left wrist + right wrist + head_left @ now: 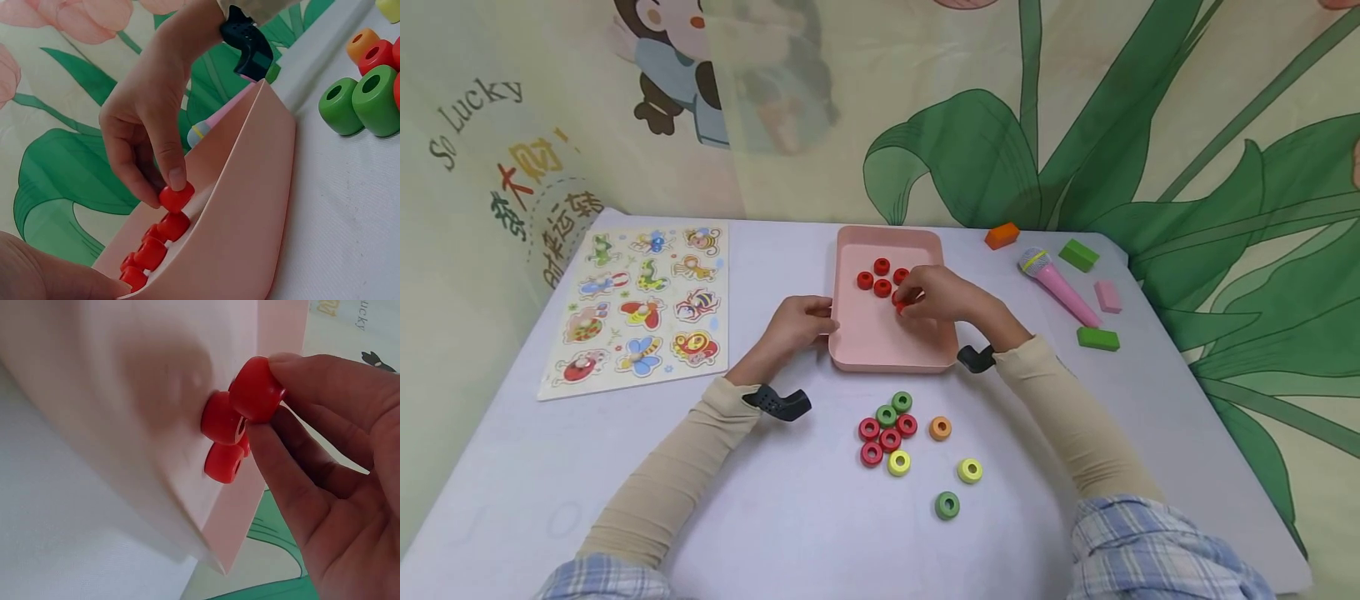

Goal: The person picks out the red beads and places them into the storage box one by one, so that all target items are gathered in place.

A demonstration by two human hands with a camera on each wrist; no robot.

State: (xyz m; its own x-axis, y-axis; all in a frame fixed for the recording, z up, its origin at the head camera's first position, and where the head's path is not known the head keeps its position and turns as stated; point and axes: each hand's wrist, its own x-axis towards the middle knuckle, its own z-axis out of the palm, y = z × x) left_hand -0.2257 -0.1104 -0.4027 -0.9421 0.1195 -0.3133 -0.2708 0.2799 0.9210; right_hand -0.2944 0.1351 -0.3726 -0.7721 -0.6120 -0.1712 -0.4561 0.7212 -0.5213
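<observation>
My right hand (942,293) pinches a red bead (256,390) between thumb and fingertips, over the pink tray (887,350). Several other red beads (882,288) sit grouped inside the tray, close to the pinched one; the right hand partly covers this group in the head view. At the tray's left side, my left hand (796,323) holds the rim, its thumb (81,275) lying along the edge in the left wrist view. Most of the left fingers are hidden there. In front of the tray lie loose red beads (890,439), green beads (947,505), yellow beads (970,471) and an orange bead (940,428).
An insect peg puzzle board (643,304) lies at the left. To the right are a pink toy microphone (1063,292), an orange block (1002,236), green blocks (1098,338) and a pink block (1107,296). A patterned curtain (805,108) hangs behind the white table (760,517).
</observation>
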